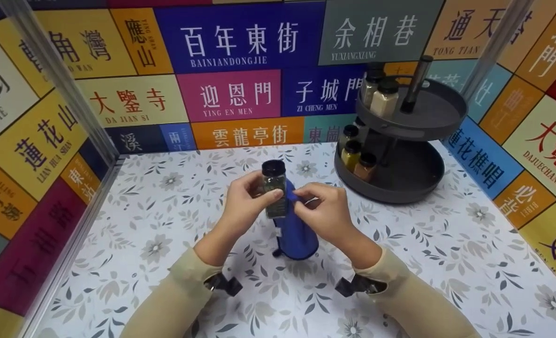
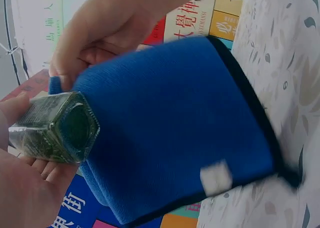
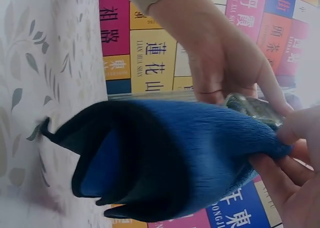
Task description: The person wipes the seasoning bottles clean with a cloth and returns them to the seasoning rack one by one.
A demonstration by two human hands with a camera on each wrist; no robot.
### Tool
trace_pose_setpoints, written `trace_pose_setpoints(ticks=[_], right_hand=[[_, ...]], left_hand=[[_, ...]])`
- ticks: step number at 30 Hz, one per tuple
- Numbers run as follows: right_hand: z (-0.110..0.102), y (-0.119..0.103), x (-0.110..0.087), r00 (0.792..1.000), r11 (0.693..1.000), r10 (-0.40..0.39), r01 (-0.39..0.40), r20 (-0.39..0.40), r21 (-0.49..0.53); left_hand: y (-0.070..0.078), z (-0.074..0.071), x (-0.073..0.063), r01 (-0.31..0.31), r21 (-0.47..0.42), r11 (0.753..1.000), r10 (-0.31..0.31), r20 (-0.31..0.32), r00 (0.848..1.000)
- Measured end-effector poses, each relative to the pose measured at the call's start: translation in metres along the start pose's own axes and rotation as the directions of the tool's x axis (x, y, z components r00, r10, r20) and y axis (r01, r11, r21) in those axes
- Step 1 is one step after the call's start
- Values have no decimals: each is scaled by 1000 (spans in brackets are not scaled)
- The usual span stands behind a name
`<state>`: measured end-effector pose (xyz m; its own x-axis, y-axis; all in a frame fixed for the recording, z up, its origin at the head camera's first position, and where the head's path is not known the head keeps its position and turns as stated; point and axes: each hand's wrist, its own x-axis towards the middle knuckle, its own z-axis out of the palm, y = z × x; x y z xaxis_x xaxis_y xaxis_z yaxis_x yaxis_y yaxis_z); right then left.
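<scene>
My left hand point(image 1: 245, 202) grips a glass spice jar point(image 1: 275, 192) with a black lid and dark green contents, held upright with the thumb across its front. In the left wrist view the jar's faceted base point(image 2: 77, 128) faces the camera. My right hand point(image 1: 322, 206) pinches a blue cloth point(image 1: 299, 237) with dark edging near its top, right beside the jar. The cloth hangs down in folds from the fingers, and a small white tag point(image 2: 216, 178) shows near its edge. In the right wrist view the cloth point(image 3: 200, 143) partly hides the jar.
A dark two-tier round rack point(image 1: 390, 188) stands at the back right. Its upper tier bears jars, one with pale contents point(image 1: 384, 99); several more, including a yellow one point(image 1: 351, 156) and a brown one point(image 1: 365, 167), stand below. A flower-patterned cloth point(image 1: 156, 281) covers the table, with colourful sign-printed walls around.
</scene>
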<state>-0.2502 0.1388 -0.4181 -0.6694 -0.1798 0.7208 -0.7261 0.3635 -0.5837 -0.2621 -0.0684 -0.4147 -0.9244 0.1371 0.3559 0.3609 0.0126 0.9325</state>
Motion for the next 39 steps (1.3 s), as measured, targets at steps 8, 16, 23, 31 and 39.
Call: trace_pose_setpoints(ticks=[8,16,23,31,39], right_hand=[[-7,-2,4,994,1000,-2,5,-106,25],[-2,2,3,994,999,-15,19,-110,32],[10,3,-3,999,998,-7,10,-41,54],[14,4,-8,999,1000,-2,1,53,16],[7,-1,-2,998,1000,-3,4,66,-9]], left_hand=[[-6,7,-4,-28,90,996,22,64,998],[-7,6,-5,-54,136,989,50,36,998],[4,-1,-3,-65,112,992,71,-52,996],[8,-3,-2,-78,71,994,86,-127,988],[3,-1,-2,-99,-24,995,94,-143,985]])
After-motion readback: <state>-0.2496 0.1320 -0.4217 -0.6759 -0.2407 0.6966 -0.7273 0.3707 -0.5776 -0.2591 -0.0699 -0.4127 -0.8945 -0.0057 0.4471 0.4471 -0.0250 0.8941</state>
